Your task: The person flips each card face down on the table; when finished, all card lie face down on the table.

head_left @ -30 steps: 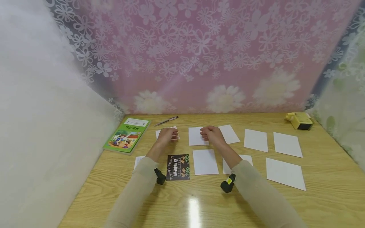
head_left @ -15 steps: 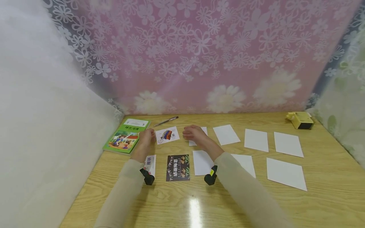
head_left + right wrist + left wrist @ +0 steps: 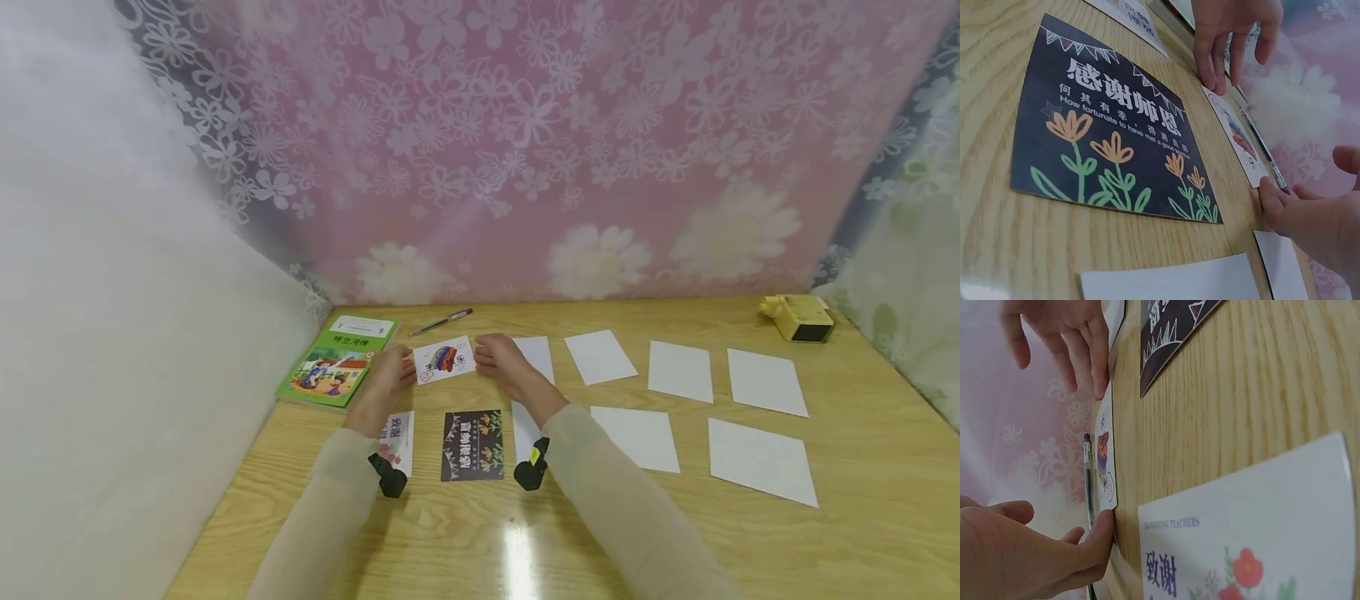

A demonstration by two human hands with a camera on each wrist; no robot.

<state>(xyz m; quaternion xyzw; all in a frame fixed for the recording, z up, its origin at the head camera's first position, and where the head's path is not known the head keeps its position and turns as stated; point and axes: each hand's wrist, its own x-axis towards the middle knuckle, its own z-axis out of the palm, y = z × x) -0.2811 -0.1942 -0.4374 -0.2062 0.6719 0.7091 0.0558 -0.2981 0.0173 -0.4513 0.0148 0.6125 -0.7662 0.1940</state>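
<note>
- The picture card (image 3: 444,360), white with a colourful drawing, lies flat and face up on the wooden table (image 3: 862,517), near the far edge, between the person's two hands.
- The left hand (image 3: 388,382) has its fingers held almost straight; a fingertip (image 3: 1105,526) touches the card's left edge. It grips nothing.
- The right hand (image 3: 504,367) is also relaxed and spread, its fingertips (image 3: 1270,190) resting at the card's right edge, with nothing held.
- Just nearer the person lies a black card (image 3: 472,444) with flowers and white lettering, face up.
- To the left of the black card is a white greeting card (image 3: 397,437) with red flowers, partly under the left forearm.
- A pen (image 3: 441,321) lies just beyond the picture card, near the floral curtain (image 3: 525,142).
- A green book (image 3: 337,361) lies flat at the left end of the table.
- Several blank white cards (image 3: 679,371) are spread in two rows to the right, apart from one another.
- A small yellow box (image 3: 798,317) stands at the far right corner; its contents cannot be seen.
</note>
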